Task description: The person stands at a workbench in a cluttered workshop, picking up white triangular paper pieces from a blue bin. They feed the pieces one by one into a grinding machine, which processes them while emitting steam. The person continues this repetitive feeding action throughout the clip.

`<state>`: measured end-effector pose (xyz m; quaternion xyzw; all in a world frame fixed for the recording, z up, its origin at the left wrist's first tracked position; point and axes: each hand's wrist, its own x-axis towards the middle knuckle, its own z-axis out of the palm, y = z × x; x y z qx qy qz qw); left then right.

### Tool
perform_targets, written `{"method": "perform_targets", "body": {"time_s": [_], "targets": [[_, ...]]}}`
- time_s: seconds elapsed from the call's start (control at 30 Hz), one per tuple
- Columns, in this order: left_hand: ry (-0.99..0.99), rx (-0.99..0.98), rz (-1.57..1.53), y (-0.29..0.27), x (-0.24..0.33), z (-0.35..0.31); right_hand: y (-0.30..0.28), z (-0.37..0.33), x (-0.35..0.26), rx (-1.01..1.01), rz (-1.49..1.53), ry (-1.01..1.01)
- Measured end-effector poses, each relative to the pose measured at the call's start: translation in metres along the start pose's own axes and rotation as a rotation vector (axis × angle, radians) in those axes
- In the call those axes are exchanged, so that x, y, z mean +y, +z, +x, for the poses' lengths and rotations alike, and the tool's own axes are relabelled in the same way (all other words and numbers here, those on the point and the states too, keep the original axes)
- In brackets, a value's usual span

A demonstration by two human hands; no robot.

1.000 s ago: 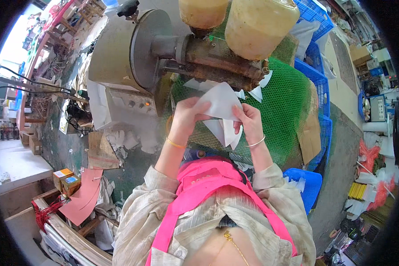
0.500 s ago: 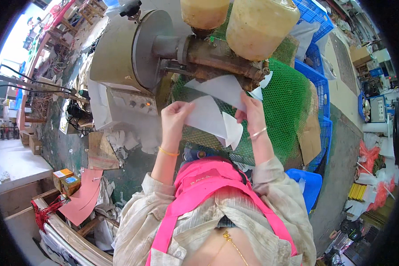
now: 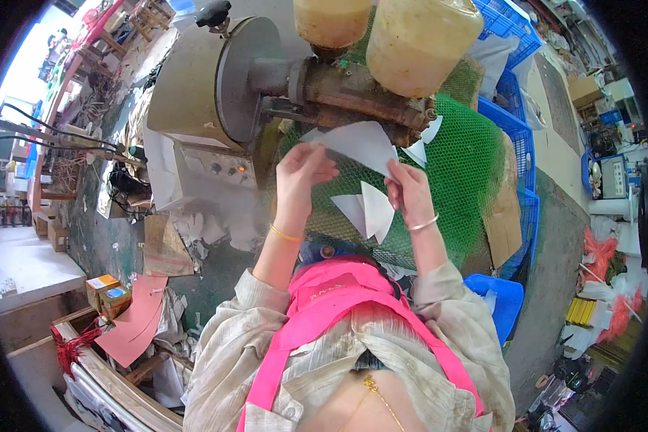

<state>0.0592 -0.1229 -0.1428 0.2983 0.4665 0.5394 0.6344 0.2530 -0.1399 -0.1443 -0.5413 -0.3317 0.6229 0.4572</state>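
A white fan-shaped paper sheet (image 3: 360, 146) is stretched between my hands, just below the machine's rusty roller (image 3: 360, 90). My right hand (image 3: 410, 193) pinches its lower right corner. At the sheet's left end, my left hand (image 3: 302, 180) has thumb and forefinger closed on the edge, with the other fingers partly extended. Below the sheet, folded white paper pieces (image 3: 376, 212) lie on the green mesh (image 3: 453, 165). More white paper (image 3: 430, 131) shows at the roller's right end, and another pale edge sits behind the sheet's left corner.
The grey machine body (image 3: 187, 86) with its knobs stands at left. Two cloudy plastic containers (image 3: 421, 47) sit above the roller. Blue crates (image 3: 507, 151) line the right side, and a blue bin (image 3: 498, 302) is near my right elbow. Cardboard (image 3: 502, 230) lies beside the mesh.
My left hand has let go of a white sheet, which now lies lower on the mesh. It has moved up to the left end of the sheet in my right hand.
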Motion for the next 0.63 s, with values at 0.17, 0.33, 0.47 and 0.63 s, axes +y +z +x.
{"method": "perform_targets", "body": {"time_s": [0.17, 0.33, 0.47, 0.63], "targets": [[-0.031, 0.032, -0.003, -0.001, -0.004, -0.011, -0.010, 0.041, 0.008, -0.003, 0.206, 0.008], [-0.052, 0.043, 0.045, -0.018, -0.030, -0.032, -0.063, 0.032, 0.083, 0.189, -0.643, 0.074], [-0.260, -0.067, 0.060, -0.021, -0.063, -0.040, -0.071, 0.030, 0.183, 0.279, -1.237, 0.185], [-0.588, -0.148, 0.048, -0.037, -0.135, -0.031, -0.108, 0.027, 0.215, 0.403, -0.511, 0.039]]}}
